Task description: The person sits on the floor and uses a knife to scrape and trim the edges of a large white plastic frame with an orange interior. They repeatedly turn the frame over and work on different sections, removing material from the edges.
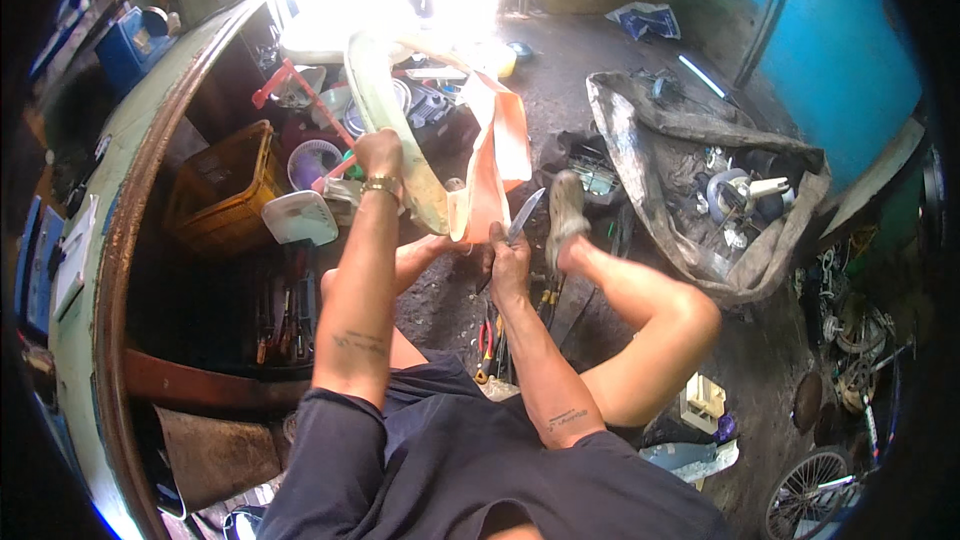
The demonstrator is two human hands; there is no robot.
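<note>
My left hand (pixel 379 156) is closed on a long, curved, pale green strip (pixel 416 166), out in front of me. A floppy peach-pink band (pixel 484 165) hangs along its right side, its lower end against my right hand (pixel 508 262). That hand is closed round a knife (pixel 523 217), blade pointing up and to the right. My bent bare legs (pixel 640 315) are spread on either side; the right foot wears a shoe (pixel 568 210). Pliers and other tools (pixel 488 338) lie on the floor below my hands. The undersides of both hands' fingers are partly hidden.
A worn counter (pixel 85 270) runs along the left, with a yellow crate (pixel 225 185) beside it. Red plastic pieces (pixel 295 85) and clutter lie ahead, under glaring light. A dirty sack (pixel 760 280) with parts is at right, near a blue wall (pixel 810 40) and bicycle wheel (pixel 805 495).
</note>
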